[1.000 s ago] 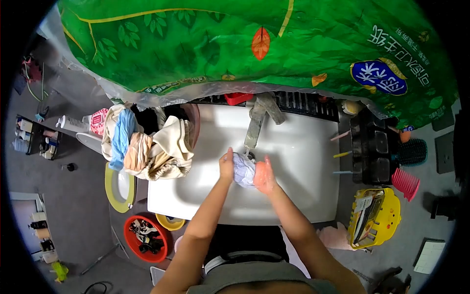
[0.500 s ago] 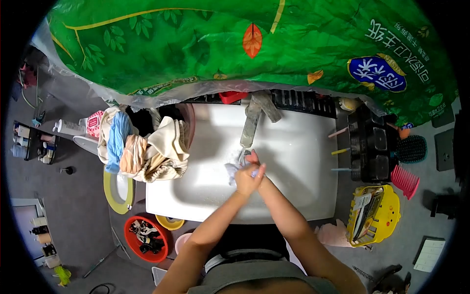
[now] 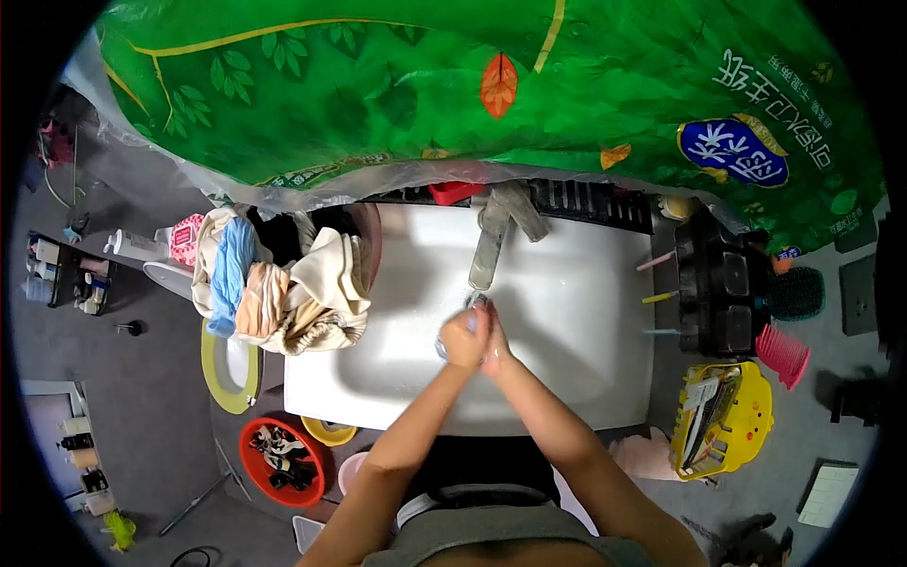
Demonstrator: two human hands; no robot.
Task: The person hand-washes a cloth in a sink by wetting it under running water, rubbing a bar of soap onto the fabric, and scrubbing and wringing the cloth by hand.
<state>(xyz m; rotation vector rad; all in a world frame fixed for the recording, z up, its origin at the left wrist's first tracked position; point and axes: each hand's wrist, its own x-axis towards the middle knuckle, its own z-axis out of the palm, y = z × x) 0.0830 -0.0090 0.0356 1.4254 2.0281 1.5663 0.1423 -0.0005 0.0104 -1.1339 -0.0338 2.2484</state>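
In the head view I have both hands together over the white sink point(image 3: 586, 317), just below the end of the grey faucet point(image 3: 487, 250). My left hand point(image 3: 464, 340) is clenched around a pale lavender cloth point(image 3: 441, 349), and my right hand point(image 3: 495, 352) is pressed against it from the other side. My palms hide most of the cloth; a bit shows at the outer edge of my left hand. I can't tell how firmly my right fingers grip it, as they are partly hidden.

To the left, a heap of laundry lies at the sink's edge: a light blue cloth point(image 3: 231, 274), a peach cloth point(image 3: 262, 300) and a cream garment point(image 3: 333, 283), with dark fabric behind. Below that are a red basin point(image 3: 248, 470) with small dark and light items in it, and a yellow-green toilet seat point(image 3: 213, 373).

On my right, beside the sink, I have a black holder point(image 3: 709, 288), a dark hairbrush point(image 3: 798, 293), a pink comb point(image 3: 783, 355) and a yellow basket point(image 3: 754, 416). A big green plastic package point(image 3: 378, 104) spans the top.
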